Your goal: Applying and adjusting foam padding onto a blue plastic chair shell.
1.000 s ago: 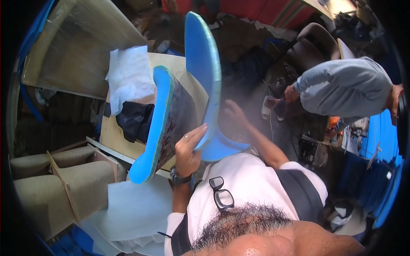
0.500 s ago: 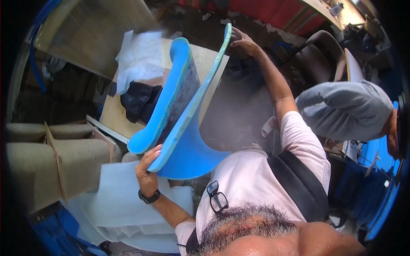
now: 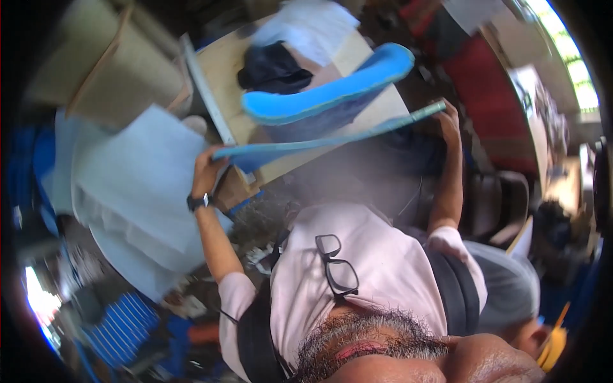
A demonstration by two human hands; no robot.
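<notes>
Left: white sheets (image 3: 137,169) lie beside the wooden table (image 3: 220,70). Left hand (image 3: 207,171) pinches the near end of the long blue panel (image 3: 332,139). Curved blue piece (image 3: 319,105) stands on the table, just beyond the panel; contact unclear. Right hand (image 3: 449,122) clasps the opposite end, fingers partly hidden. Two-end hold presumably keeps the flexible length level.
</notes>
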